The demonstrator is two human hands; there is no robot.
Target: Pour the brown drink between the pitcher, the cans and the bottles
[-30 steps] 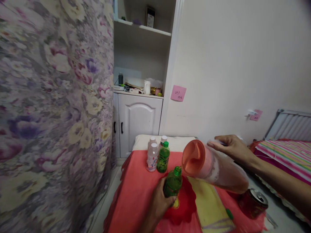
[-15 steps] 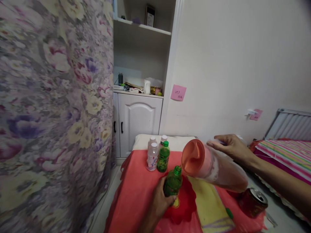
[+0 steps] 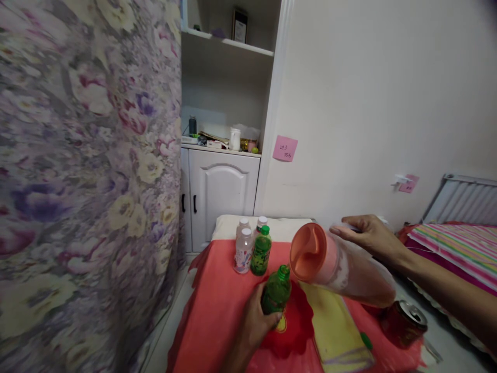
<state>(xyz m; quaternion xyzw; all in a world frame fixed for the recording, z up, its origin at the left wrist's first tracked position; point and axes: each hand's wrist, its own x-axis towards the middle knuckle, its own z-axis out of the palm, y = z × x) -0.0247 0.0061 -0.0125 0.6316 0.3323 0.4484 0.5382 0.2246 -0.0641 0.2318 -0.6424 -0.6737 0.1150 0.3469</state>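
My left hand [image 3: 261, 316] is wrapped round an uncapped green bottle [image 3: 278, 291], held upright over a red scalloped plate [image 3: 301, 331]. In my right hand [image 3: 359, 233] is a large clear pitcher with an orange rim [image 3: 345, 269], tipped on its side. The pitcher's mouth points left, close beside the bottle's neck; whether liquid is flowing between them I cannot make out. Pale liquid shows inside the pitcher. My right fingers sit on its upper side, and its handle is mostly hidden. A loose green cap [image 3: 366, 341] lies to the right.
Behind the plate stand a capped green bottle [image 3: 261, 251] and several white-capped clear bottles [image 3: 243, 252]. A yellow cloth [image 3: 336, 329] and a dark red can [image 3: 404, 324] are on the red-covered table [image 3: 209, 311]. A floral curtain [image 3: 93, 181] hangs at left, a bed [image 3: 462, 248] at right.
Hardly anything differs. Both hands, the green bottle and the tipped pitcher keep nearly the same places.
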